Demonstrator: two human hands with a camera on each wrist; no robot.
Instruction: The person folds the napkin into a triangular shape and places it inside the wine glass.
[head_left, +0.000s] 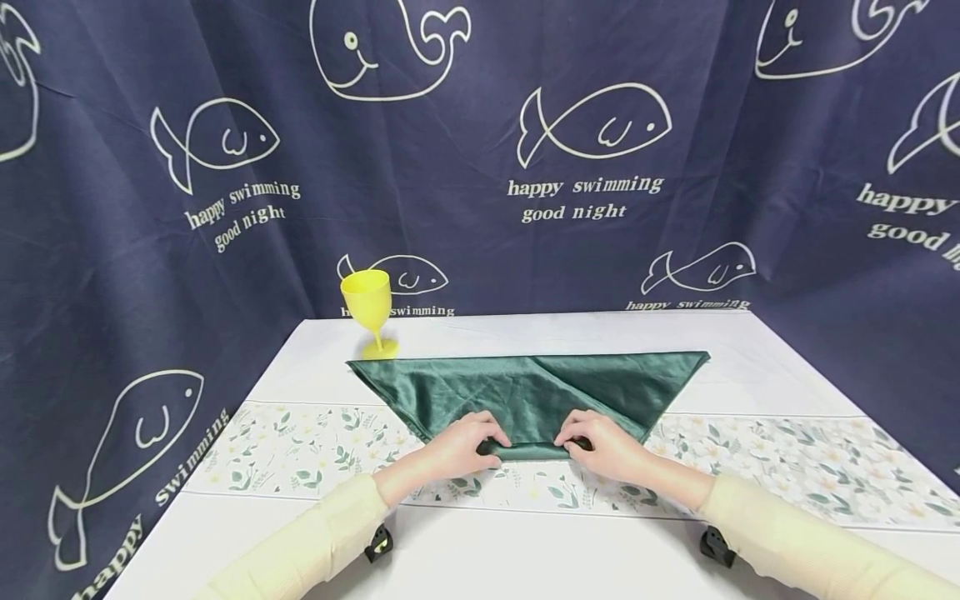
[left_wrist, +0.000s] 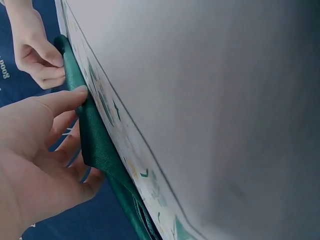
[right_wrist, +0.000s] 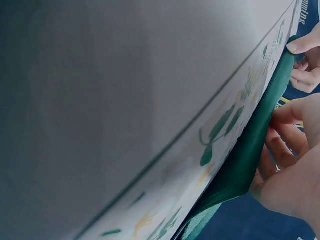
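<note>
A dark green satin cloth [head_left: 525,387] lies on the table with its long straight edge at the back and its sides narrowing toward the front. Along the short front edge runs a narrow folded band [head_left: 528,452]. My left hand [head_left: 463,444] pinches the left end of that band between thumb and fingers. At its right end my right hand [head_left: 603,446] grips the fold in the same way. In the left wrist view the thumb presses the green fold [left_wrist: 95,132] from the front, the fingers behind it. The right wrist view shows the fold [right_wrist: 255,145] held likewise.
A yellow goblet [head_left: 367,302] stands upright at the back left, close behind the cloth's left corner. The white table [head_left: 600,550] has a floral strip [head_left: 780,458] across its middle. A navy curtain [head_left: 480,208] with fish drawings hangs around the back and sides.
</note>
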